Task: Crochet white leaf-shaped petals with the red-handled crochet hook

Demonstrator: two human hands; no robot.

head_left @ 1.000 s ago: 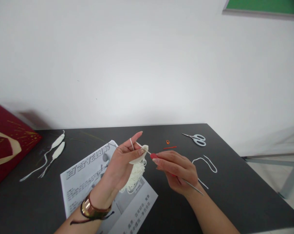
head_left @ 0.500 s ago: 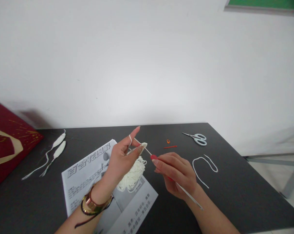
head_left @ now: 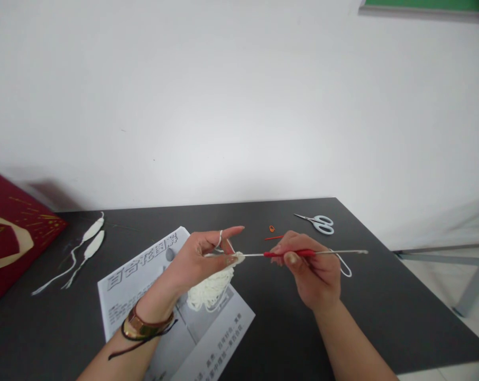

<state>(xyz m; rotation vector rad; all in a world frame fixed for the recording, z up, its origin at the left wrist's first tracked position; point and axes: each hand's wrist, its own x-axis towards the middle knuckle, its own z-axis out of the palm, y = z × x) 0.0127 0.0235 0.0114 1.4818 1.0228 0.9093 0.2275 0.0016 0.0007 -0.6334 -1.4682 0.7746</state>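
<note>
My left hand [head_left: 208,256] pinches a small white crochet piece [head_left: 239,257] between thumb and fingers. White yarn loops round its index finger, which points right. In my right hand [head_left: 313,270] is a crochet hook [head_left: 298,254] with a red grip, held level; its left tip meets the crochet piece and its other metal end points right. Below the left hand lies a bundle of white yarn [head_left: 210,291], resting on printed pattern sheets [head_left: 223,333]. The hook's left tip is hidden at the stitches.
Scissors [head_left: 321,225] lie at the back right, near an orange stitch marker [head_left: 272,228] and a red needle [head_left: 274,237]. A loose white yarn piece [head_left: 346,267] is partly behind the right hand. Two white crocheted pieces [head_left: 93,244] and a red bag [head_left: 17,233] are at left.
The hook has swung from slanting down to the right to nearly level. My right hand has moved right and turned. My left hand has tipped lower, its index finger now pointing right.
</note>
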